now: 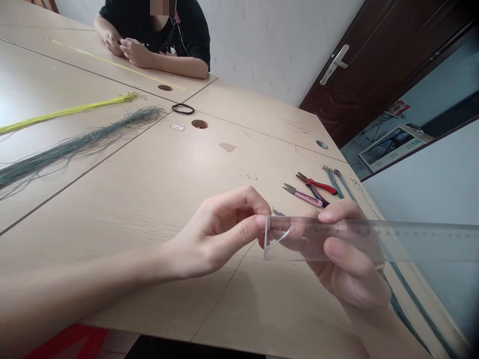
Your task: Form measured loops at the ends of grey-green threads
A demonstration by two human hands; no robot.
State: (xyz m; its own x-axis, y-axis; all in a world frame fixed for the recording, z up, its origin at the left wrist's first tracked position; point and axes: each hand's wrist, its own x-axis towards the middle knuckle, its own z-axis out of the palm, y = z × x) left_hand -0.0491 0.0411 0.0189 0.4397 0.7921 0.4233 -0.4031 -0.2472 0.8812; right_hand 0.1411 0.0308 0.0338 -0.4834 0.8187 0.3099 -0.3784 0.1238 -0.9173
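Note:
My right hand point(350, 254) grips a clear plastic ruler point(415, 239) between thumb and fingers, and some fingers show through it. The ruler is held level above the table, its zero end to the left. My left hand point(224, 234) is closed in a pinch at that zero end, its thumb touching the corner. From beneath the left fingertips a thin cord point(234, 271) runs down toward the table's near edge. What lies between those fingertips is mostly hidden. A small bluish piece with a golden tip point(278, 212) shows just behind the ruler.
Pink thread snips point(304, 195) and red-handled pliers point(318, 187) lie beyond the ruler. Grey-blue cords point(415, 309) line the right edge. At left lie a grey-blue bundle point(75, 144) and a yellow bundle point(75, 108). Another person point(157, 45) sits across the table point(149, 199).

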